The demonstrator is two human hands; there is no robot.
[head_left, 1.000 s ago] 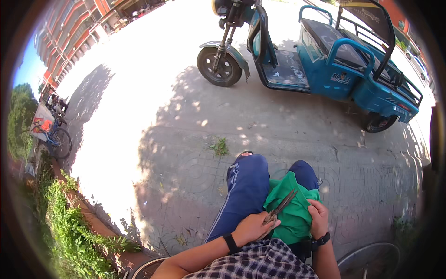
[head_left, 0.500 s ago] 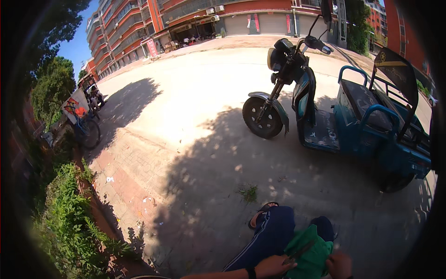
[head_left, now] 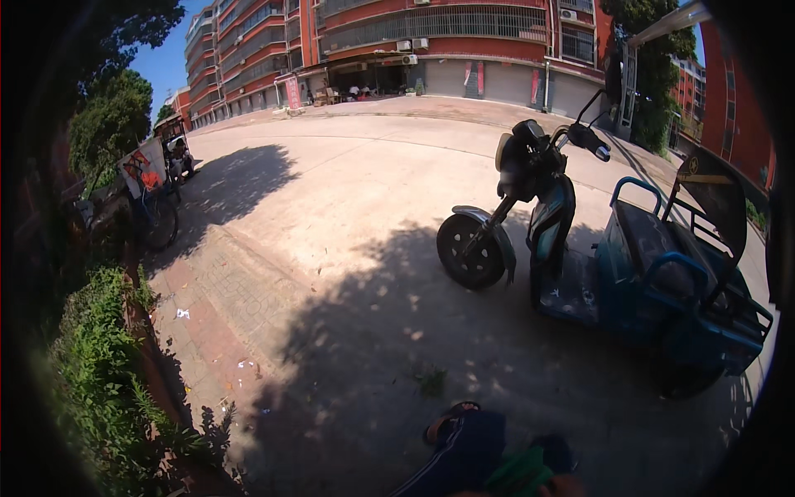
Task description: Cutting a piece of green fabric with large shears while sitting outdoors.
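Green cloth [head_left: 523, 474] lies across my lap at the lower edge, over dark blue trousers [head_left: 464, 454] with pale side stripes. At the cloth's right side, only a dim part of my right hand [head_left: 565, 487] shows. Its fingers are cut off by the frame, so its grip is hidden. My left hand is below the picture, and the dark blade it held earlier is out of sight. A sandalled foot [head_left: 447, 418] rests on the pavement in front.
A blue cargo tricycle [head_left: 571, 282] stands close by on the right. Bushes [head_left: 99, 356] line a low kerb on the left. A parked cart with a bicycle wheel [head_left: 161, 224] is farther back. Red apartment buildings [head_left: 497, 41] rise beyond the sunlit paving.
The view has tilted up, so the scene sits lower. My left hand and the dark blade have left the frame; my right hand and the green cloth are mostly cut off.
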